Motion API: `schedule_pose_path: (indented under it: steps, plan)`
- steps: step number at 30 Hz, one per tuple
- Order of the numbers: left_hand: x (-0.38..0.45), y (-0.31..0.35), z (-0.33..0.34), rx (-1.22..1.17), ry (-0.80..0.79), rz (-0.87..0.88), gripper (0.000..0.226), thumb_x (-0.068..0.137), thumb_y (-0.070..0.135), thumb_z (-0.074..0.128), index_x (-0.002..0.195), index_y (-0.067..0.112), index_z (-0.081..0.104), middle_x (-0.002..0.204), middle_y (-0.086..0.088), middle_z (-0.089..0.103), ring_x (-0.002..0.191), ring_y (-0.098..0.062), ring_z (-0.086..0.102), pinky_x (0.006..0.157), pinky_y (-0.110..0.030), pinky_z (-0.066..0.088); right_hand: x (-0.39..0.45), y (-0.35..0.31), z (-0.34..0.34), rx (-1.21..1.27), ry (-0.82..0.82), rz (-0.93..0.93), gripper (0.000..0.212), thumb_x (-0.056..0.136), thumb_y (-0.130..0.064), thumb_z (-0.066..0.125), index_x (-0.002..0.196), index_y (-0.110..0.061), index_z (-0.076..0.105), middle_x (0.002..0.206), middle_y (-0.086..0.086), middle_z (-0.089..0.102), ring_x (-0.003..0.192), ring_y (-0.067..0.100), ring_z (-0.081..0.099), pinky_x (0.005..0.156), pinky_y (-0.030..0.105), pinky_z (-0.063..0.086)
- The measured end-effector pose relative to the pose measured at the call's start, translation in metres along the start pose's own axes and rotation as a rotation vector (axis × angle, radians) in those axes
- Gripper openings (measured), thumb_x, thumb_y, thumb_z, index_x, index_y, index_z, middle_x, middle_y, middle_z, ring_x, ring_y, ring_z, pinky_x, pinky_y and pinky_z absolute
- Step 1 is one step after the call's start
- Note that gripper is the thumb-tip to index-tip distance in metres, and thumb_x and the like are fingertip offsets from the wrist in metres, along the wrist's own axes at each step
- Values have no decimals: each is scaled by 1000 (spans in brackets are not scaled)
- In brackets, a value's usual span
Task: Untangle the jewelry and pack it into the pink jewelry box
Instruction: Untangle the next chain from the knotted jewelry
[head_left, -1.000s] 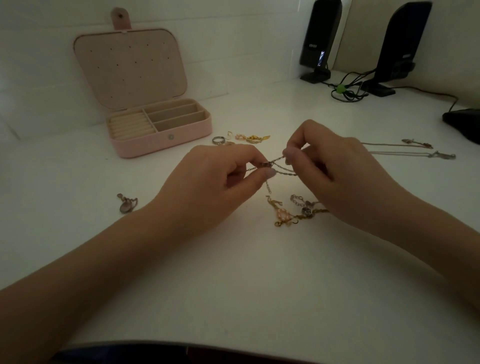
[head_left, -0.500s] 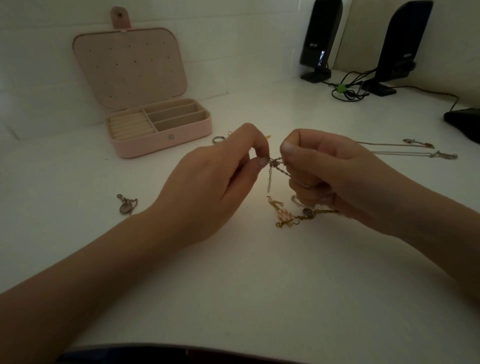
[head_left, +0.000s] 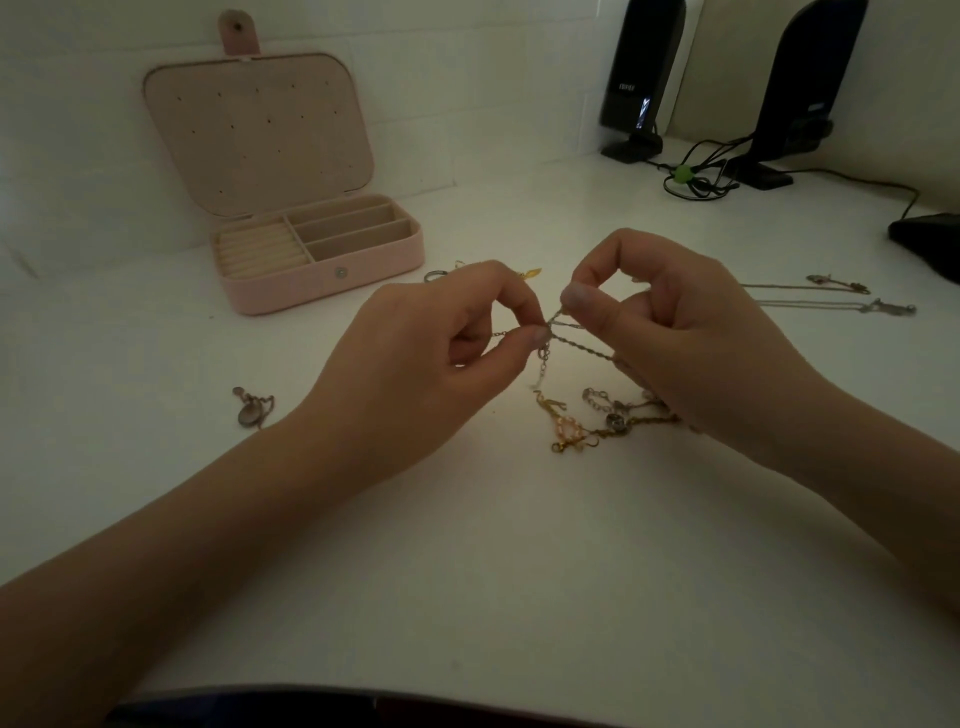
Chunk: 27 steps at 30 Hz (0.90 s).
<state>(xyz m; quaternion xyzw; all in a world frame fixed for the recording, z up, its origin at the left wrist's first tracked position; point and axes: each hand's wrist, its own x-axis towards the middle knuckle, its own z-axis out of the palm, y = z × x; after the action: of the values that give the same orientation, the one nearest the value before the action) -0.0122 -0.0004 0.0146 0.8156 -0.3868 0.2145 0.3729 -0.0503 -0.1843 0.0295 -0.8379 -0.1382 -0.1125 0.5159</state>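
Wide white table (head_left: 467, 571) fills the frame, and in the upper left the pink jewelry box (head_left: 322, 270) sits with its lid (head_left: 260, 130) thrown back against the wall. Look inside: ring rolls and three slots, and nothing visible in any of them. So packing, by my read, hasn't started.

Dead centre, the action. The left hand (head_left: 415, 358) has thumb and forefinger pinched tight on a thin chain (head_left: 576, 345), the other fingers curled under. The right hand (head_left: 670, 332) answers just beside it, thumb and forefinger nipping the same knot of links from the other side, the two pinches almost touching. A short length dangles below the knot.

Under the right hand, lower centre-right, lies the tangle (head_left: 597, 421): gold and silver strands, a pinkish charm, all heaped together on the table. That's the bulk of the work left.

Right edge of the frame, two long necklaces (head_left: 810, 296) lie stretched out straight, well apart from the heap; they look freed, though not boxed. Behind the hands, near the box, a ring (head_left: 434, 275) and a small gold piece (head_left: 531, 273) wait. Left of centre, a lone pendant (head_left: 252, 410) sits by itself.

Upper right, two black speakers (head_left: 641, 78) and their cables (head_left: 696, 176), out of play.

Verdict: early to middle, untangling underway, everything yet to go in.
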Motion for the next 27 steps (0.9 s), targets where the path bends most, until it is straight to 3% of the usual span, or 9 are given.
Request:
schedule_pose_path:
  steps: [4, 8, 12, 16, 21, 25, 27]
  plan:
    - [1, -2, 0, -10, -2, -21, 3, 86, 24, 65, 86, 21, 64, 54, 9, 32, 48, -5, 31, 53, -14, 29, 1, 4, -1, -7, 1, -35, 13, 93, -29, 55, 83, -21, 54, 44, -6, 39, 40, 8, 32, 41, 16, 29]
    - [1, -2, 2, -14, -12, -9, 1, 85, 23, 65, 86, 22, 65, 53, 11, 31, 48, -4, 30, 55, -13, 27, 3, 8, -4, -63, 12, -90, 14, 97, -23, 53, 84, -20, 52, 64, -14, 53, 59, 3, 52, 58, 16, 43]
    - [0, 0, 1, -15, 16, -7, 8, 88, 25, 63, 87, 18, 66, 49, 11, 27, 47, -5, 29, 55, -9, 27, 1, 6, -2, -82, -4, -102, 13, 94, -28, 51, 83, -22, 50, 62, -1, 42, 58, 10, 40, 54, 21, 37]
    - [0, 2, 0, -25, 32, 0, 10, 88, 26, 60, 88, 18, 66, 51, 12, 26, 49, -5, 29, 53, -15, 28, 1, 2, -4, -23, -24, -95, 13, 97, -18, 52, 85, -14, 51, 55, -1, 36, 53, 13, 32, 48, 18, 30]
    - [0, 5, -1, -23, 47, 11, 10, 88, 25, 60, 88, 17, 66, 53, 13, 27, 50, -6, 29, 52, -18, 29, 0, 4, -7, -34, -48, -109, 13, 97, -22, 53, 86, -14, 51, 53, 1, 35, 48, 10, 30, 47, 18, 30]
    - [0, 6, -2, -33, 43, 9, 12, 89, 26, 59, 87, 17, 66, 52, 14, 28, 49, -4, 31, 53, -15, 28, 0, 5, -6, -136, -38, -167, 10, 91, -28, 51, 86, -19, 52, 67, -7, 56, 63, 4, 57, 63, 14, 44]
    - [0, 6, -2, -33, 38, 2, 15, 89, 27, 58, 86, 15, 66, 50, 10, 28, 48, -4, 32, 53, -15, 28, -1, 6, -6, -180, -31, -190, 11, 92, -31, 52, 87, -21, 52, 77, -12, 62, 73, 4, 62, 68, 17, 47]
